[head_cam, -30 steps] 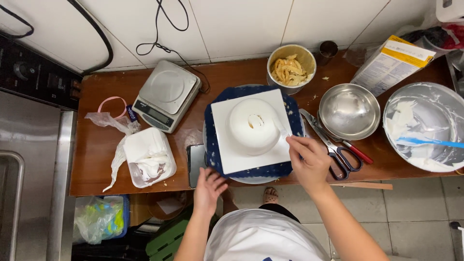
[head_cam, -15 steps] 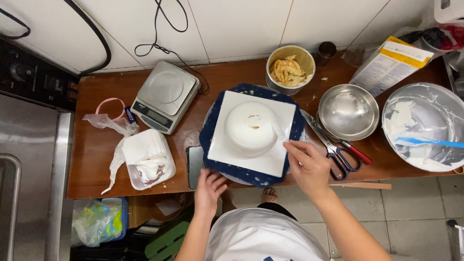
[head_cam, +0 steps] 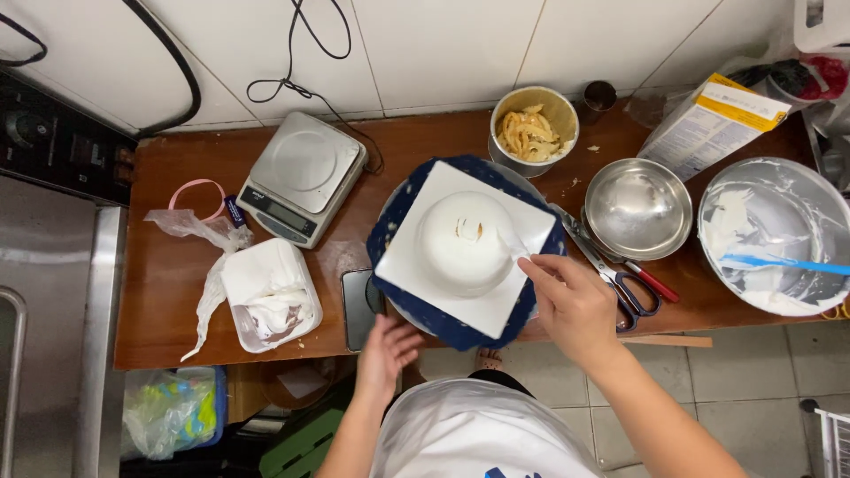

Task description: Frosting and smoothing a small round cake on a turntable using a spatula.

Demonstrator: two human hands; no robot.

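Just beyond the right hand (head_cam: 574,305), whose fingers pinch a small white tool, sits the white domed cake (head_cam: 465,243) on its square board (head_cam: 416,265). Left hand (head_cam: 387,350), fingers spread open, touches the turntable edge — best turned slowly, tool held steady.

cake (head_cam: 462,243) | white, domed (small nick on top) | centred on tilted square white board (head_cam: 416,265)

Your right hand (head_cam: 575,305) at right edge of white cake (head_cam: 465,241), fingers pinched, forearm angled down-right, your left hand (head_cam: 387,350) below cake w/ fingers spread, palm down, arm bent
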